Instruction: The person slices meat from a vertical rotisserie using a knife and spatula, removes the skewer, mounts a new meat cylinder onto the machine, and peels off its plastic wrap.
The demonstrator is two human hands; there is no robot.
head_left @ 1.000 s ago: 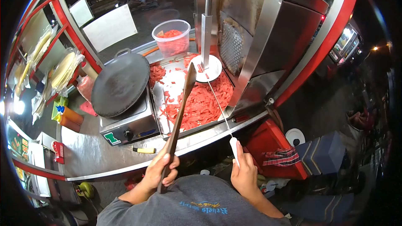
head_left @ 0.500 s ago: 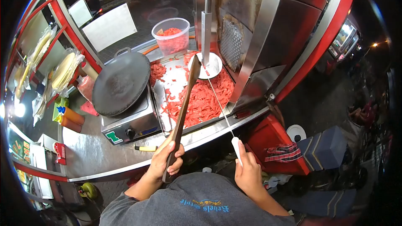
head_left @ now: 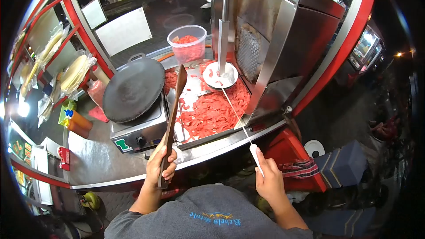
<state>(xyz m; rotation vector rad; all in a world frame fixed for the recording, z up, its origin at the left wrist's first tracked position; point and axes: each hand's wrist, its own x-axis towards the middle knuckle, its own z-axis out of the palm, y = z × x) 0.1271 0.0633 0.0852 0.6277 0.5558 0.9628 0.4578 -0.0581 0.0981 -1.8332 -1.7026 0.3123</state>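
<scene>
My left hand (head_left: 161, 164) is wrapped round the handle of a dark wooden spatula (head_left: 173, 115), whose blade points up and away. In my right hand (head_left: 269, 178) is the white handle of a long thin knife (head_left: 237, 117). Its tip reaches the white round plate (head_left: 212, 79) at the foot of the upright metal spit (head_left: 222, 40); whether it touches cannot be made out. Red sliced meat (head_left: 212, 113) lies heaped in the metal tray (head_left: 188, 145) below the plate. A few red bits sit on the plate.
A black flat pan (head_left: 133, 88) rests on a stove (head_left: 139, 128) left of the tray. Behind stands a clear tub (head_left: 188, 51) with red meat. The metal grill housing (head_left: 283, 48) rises at right. Orange bottles (head_left: 77, 124) and bagged flatbreads (head_left: 73, 73) are at left.
My left hand and the spatula have moved left, away from the spit. My right hand has shifted slightly right and down with the knife. The view has shifted a little.
</scene>
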